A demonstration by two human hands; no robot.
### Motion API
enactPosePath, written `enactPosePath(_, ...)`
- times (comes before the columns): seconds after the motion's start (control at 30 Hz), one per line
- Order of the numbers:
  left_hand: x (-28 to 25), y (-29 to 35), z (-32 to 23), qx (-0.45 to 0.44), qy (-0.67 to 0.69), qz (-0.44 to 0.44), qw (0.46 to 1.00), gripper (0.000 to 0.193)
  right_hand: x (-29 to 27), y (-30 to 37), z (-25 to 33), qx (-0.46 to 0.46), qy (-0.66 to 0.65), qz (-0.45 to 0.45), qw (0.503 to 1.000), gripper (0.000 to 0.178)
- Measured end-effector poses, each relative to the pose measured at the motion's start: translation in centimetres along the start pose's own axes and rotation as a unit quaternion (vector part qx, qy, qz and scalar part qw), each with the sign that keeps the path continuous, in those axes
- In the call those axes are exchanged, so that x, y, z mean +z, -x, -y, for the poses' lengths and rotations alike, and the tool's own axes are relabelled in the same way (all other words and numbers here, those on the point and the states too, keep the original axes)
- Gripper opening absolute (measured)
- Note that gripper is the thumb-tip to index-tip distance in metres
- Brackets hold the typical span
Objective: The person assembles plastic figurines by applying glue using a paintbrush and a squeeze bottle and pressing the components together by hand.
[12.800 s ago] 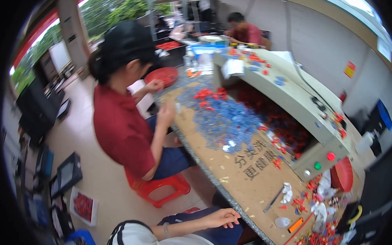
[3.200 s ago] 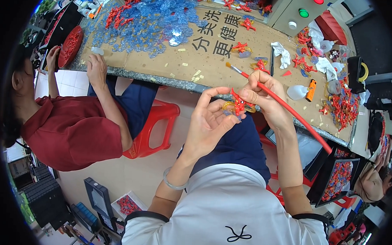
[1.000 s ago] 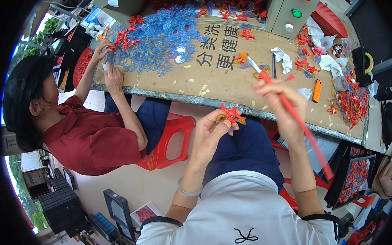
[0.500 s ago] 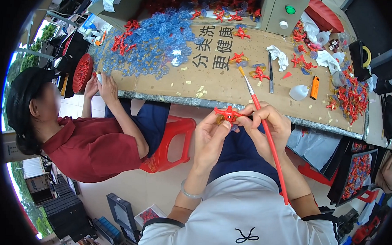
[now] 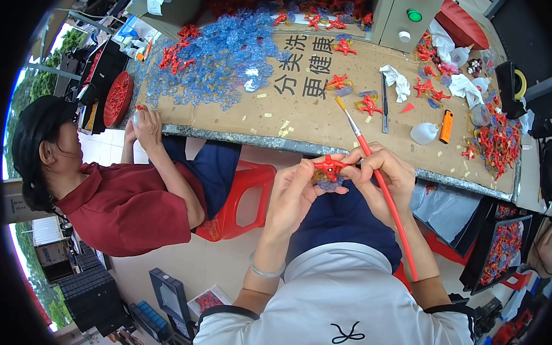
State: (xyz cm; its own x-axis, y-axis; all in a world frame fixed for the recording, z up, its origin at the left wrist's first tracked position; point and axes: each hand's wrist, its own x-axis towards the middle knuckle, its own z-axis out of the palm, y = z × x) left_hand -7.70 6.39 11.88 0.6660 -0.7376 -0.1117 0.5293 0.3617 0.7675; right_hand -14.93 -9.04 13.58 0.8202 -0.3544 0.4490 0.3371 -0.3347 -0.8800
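the left hand [image 5: 293, 194] has its thumb laid against the left end of a small red figure [image 5: 331, 167], its other fingers partly curled beneath, so the piece is gripped lightly rather than in a fist. the right hand [image 5: 382, 176] closes its thumb and forefinger near the figure's other end, while a red paintbrush [image 5: 396, 222] is held slantwise among the same hand's bent fingers, its yellowish bristles pointing up over the bench [image 5: 229, 119] and clear of the figure. the figure sits between the two hands, just before the bench edge and above the dark blue lap, a clear bluish part [image 5: 329, 186] showing under it. whether the right fingertips press on the figure or merely touch it, i cannot tell. beyond the hands, more red figures [image 5: 369, 105] lie on the cardboard near a dark slim tool [image 5: 385, 106], a crumpled white tissue [image 5: 397, 84] and an orange lighter [image 5: 446, 127]. farther left spreads a heap of clear blue pieces [image 5: 231, 55].
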Motion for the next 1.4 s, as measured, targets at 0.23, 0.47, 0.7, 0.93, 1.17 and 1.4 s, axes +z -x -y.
enactPosePath(0.23, 0.1, -0.1, -0.6, -0.021, 0.023, 0.022, 0.999, 0.044, -0.6, 0.0, -0.8, 0.04, -0.072, 0.011, 0.997, 0.024)
enactPosePath(0.47, 0.0, -0.4, 0.2, 0.084, -0.116, -0.024, 0.989, 0.065, -1.3, -0.5, -0.8, 0.105, -0.118, -0.075, 0.985, 0.012)
enactPosePath(0.7, 0.8, -0.6, 0.6, 0.19, -0.366, -0.129, 0.902, 0.071, -3.5, -0.1, 1.0, -0.005, -0.048, 0.07, 0.996, 0.031)
enactPosePath(0.93, 1.1, -0.4, 0.3, 0.232, -0.554, -0.142, 0.787, 0.07, -3.2, -0.7, 1.4, -0.022, 0.081, 0.016, 0.996, 0.019)
enactPosePath(1.17, 1.1, -0.4, 0.5, 0.237, -0.558, -0.139, 0.783, 0.068, -3.1, -2.3, -0.2, -0.109, 0.216, 0.015, 0.97, 0.011)
enactPosePath(1.4, 1.2, -0.4, 0.4, 0.2, -0.525, -0.121, 0.819, 0.07, -3.4, -3.0, -0.1, -0.114, 0.234, 0.0, 0.965, 0.01)
